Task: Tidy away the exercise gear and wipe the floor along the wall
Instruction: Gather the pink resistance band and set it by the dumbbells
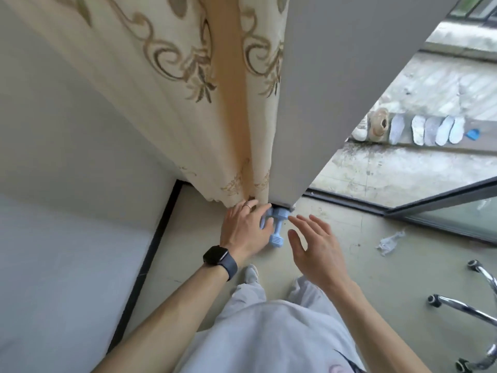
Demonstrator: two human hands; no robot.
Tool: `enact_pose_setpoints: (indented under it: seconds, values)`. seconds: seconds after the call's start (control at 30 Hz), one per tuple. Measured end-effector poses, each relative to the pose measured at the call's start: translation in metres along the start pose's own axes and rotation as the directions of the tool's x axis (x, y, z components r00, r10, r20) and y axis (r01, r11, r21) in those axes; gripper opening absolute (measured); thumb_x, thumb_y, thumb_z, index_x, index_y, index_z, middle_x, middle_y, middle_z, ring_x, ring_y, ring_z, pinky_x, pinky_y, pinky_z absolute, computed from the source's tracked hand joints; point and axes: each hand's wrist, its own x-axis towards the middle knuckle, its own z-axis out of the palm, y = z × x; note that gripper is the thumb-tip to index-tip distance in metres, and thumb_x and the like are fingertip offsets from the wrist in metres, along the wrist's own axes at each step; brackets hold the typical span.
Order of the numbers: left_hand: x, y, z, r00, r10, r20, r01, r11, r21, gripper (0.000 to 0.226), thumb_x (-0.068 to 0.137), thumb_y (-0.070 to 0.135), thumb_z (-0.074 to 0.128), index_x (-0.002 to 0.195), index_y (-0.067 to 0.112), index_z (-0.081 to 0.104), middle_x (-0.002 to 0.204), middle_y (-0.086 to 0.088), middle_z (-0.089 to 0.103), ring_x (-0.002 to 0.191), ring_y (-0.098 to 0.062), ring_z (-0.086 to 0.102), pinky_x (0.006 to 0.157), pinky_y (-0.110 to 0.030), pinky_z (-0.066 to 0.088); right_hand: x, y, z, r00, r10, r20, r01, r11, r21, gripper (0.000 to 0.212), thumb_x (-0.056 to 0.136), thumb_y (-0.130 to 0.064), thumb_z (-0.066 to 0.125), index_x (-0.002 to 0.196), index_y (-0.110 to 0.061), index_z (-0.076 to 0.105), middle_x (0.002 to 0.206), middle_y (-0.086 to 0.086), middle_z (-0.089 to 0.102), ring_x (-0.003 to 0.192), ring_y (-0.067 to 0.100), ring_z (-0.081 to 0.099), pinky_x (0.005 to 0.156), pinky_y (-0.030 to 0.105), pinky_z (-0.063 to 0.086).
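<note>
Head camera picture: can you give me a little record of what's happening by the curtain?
place: floor corner below the patterned curtain
gear: blue dumbbells, lying on the floor
left hand: grips one of them; watch on the wrist
right hand: open, hovering beside them
also: crumpled scrap on the floor to the right

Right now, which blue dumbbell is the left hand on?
The left dumbbell, beside the curtain, gripped by the left hand; the right dumbbell lies free, handle showing.
</note>
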Motion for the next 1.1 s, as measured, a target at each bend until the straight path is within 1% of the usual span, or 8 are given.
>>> enact_pose_setpoints:
  seconds: [0.07, 0.17, 0.27, 0.43, 0.57, 0.83, 0.97, 1.1]
  values:
    - [-0.012, -0.005, -0.019, 0.996, -0.013, -0.093, 0.016, 0.999, 0.028, 0.041, 0.094, 0.040, 0.052, 0.133, 0.030, 0.060, 0.139, -0.001, 0.056, 0.130, -0.025, 0.045, 0.108, -0.036, 0.036, 0.005, -0.017, -0.017, 0.991, -0.130, -0.026, 0.130, 0.991, -0.013, 0.030, 0.098, -0.032, 0.057, 0.127, -0.028, 0.065, 0.129, -0.006, 0.066, 0.129, 0.027, 0.051, 0.103, 0.043, 0.046]
    - [-0.032, -0.015, -0.042, 0.972, -0.081, -0.219, 0.091, 0.995, 0.039, 0.042, 0.092, 0.039, 0.053, 0.131, 0.028, 0.062, 0.132, 0.000, 0.061, 0.124, -0.025, 0.052, 0.104, -0.038, 0.037, 0.019, -0.044, -0.042, 0.955, -0.296, 0.014, 0.296, 0.955, -0.011, 0.039, 0.098, -0.042, 0.044, 0.127, -0.029, 0.065, 0.132, -0.006, 0.064, 0.132, 0.027, 0.049, 0.105, 0.044, 0.045]
    - [-0.065, -0.021, -0.061, 0.911, -0.207, -0.356, 0.235, 0.971, 0.038, 0.042, 0.092, 0.041, 0.050, 0.130, 0.030, 0.061, 0.128, 0.003, 0.065, 0.122, -0.022, 0.055, 0.102, -0.041, 0.041, 0.033, -0.072, -0.062, 0.858, -0.507, 0.078, 0.510, 0.860, -0.016, 0.040, 0.099, -0.044, 0.043, 0.131, -0.032, 0.062, 0.136, -0.010, 0.060, 0.136, 0.023, 0.045, 0.108, 0.042, 0.042]
    - [-0.157, -0.028, -0.066, 0.674, -0.477, -0.564, 0.548, 0.835, -0.050, 0.043, 0.092, 0.044, 0.046, 0.129, 0.031, 0.062, 0.127, 0.002, 0.066, 0.122, -0.024, 0.056, 0.104, -0.049, 0.041, 0.043, -0.116, -0.080, 0.600, -0.786, 0.151, 0.792, 0.610, 0.030, 0.039, 0.098, -0.044, 0.044, 0.131, -0.032, 0.062, 0.135, -0.011, 0.061, 0.136, 0.020, 0.046, 0.105, 0.043, 0.044]
    - [-0.254, -0.021, -0.044, 0.404, -0.667, -0.625, 0.736, 0.643, -0.211, 0.045, 0.092, 0.046, 0.045, 0.131, 0.032, 0.062, 0.133, 0.000, 0.064, 0.130, -0.026, 0.053, 0.108, -0.050, 0.038, 0.015, -0.156, -0.071, 0.359, -0.914, 0.192, 0.919, 0.382, 0.100, 0.039, 0.095, -0.041, 0.046, 0.129, -0.030, 0.062, 0.129, -0.010, 0.065, 0.136, 0.021, 0.047, 0.100, 0.045, 0.047]
    - [-0.483, 0.045, 0.006, -0.097, -0.797, -0.596, 0.901, 0.184, -0.393, 0.047, 0.092, 0.048, 0.039, 0.130, 0.032, 0.062, 0.131, -0.001, 0.065, 0.125, -0.023, 0.056, 0.103, -0.048, 0.043, -0.160, -0.228, -0.037, -0.142, -0.974, 0.179, 0.908, -0.056, 0.416, 0.042, 0.095, -0.044, 0.043, 0.128, -0.030, 0.064, 0.130, -0.011, 0.065, 0.136, 0.021, 0.047, 0.102, 0.047, 0.045]
    - [-0.594, 0.096, 0.038, -0.283, -0.767, -0.576, 0.906, -0.016, -0.423, 0.051, 0.092, 0.047, 0.030, 0.130, 0.032, 0.061, 0.124, 0.005, 0.068, 0.114, -0.019, 0.061, 0.093, -0.042, 0.049, -0.279, -0.236, -0.033, -0.349, -0.929, 0.124, 0.809, -0.232, 0.540, 0.040, 0.095, -0.043, 0.046, 0.127, -0.030, 0.065, 0.128, -0.013, 0.066, 0.136, 0.019, 0.047, 0.104, 0.044, 0.044]
    - [-0.702, 0.152, 0.085, -0.447, -0.706, -0.549, 0.861, -0.173, -0.479, 0.038, 0.091, 0.037, 0.045, 0.124, 0.029, 0.063, 0.116, 0.004, 0.070, 0.105, -0.023, 0.064, 0.088, -0.042, 0.050, -0.407, -0.233, -0.031, -0.518, -0.853, 0.065, 0.696, -0.376, 0.612, 0.042, 0.095, -0.045, 0.042, 0.125, -0.030, 0.067, 0.128, -0.012, 0.066, 0.136, 0.020, 0.048, 0.104, 0.043, 0.043]
